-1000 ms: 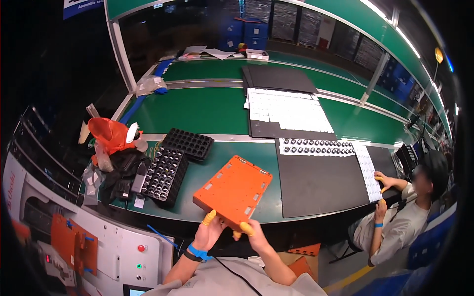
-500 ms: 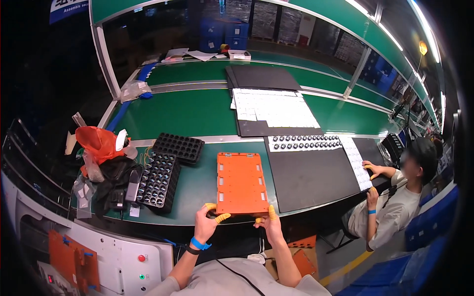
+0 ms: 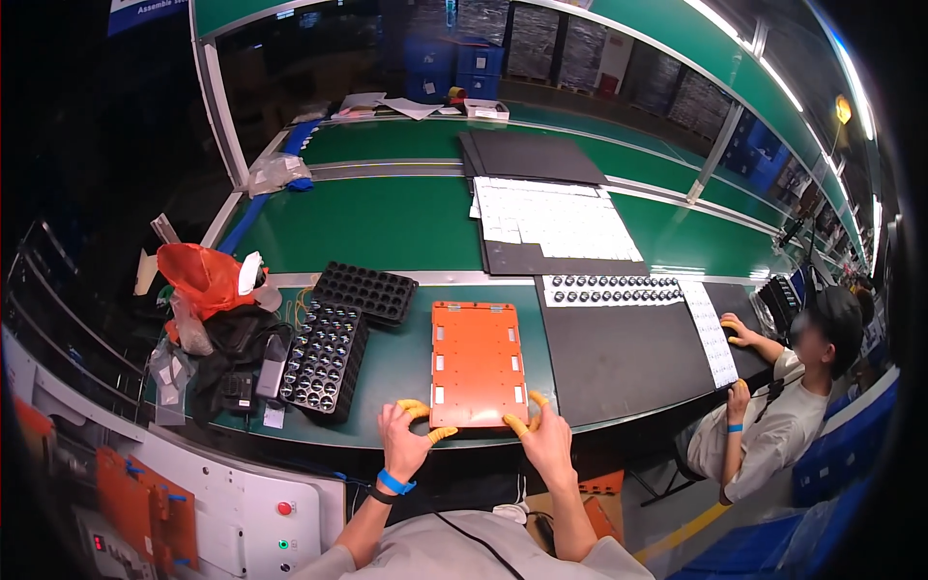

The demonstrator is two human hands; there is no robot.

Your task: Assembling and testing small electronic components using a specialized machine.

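An orange rectangular panel [image 3: 478, 372] with white-looking slots along both sides lies in front of me at the near edge of the green workbench [image 3: 387, 377]. My left hand [image 3: 406, 437] grips its near left corner, thumb at the front edge and fingers beside it. At the near right corner my right hand [image 3: 543, 433] holds on, its thumb over the front edge and a finger along the right side. Yellow covers sit on several fingertips of both hands. The undersides of the fingers are hidden.
Left stand a black tray of shiny round parts [image 3: 324, 358], another black tray [image 3: 365, 293], a small dark device [image 3: 236, 389] and a red bag [image 3: 203, 280]. Right lies a black mat [image 3: 628, 358] with a strip of round parts [image 3: 614, 289]. A co-worker [image 3: 773, 416] touches a white strip [image 3: 709, 333].
My right hand has shifted its hold: the thumb now lies over the front edge and a finger runs along the side. The panel looks lower and flatter. The whole view has shifted slightly.
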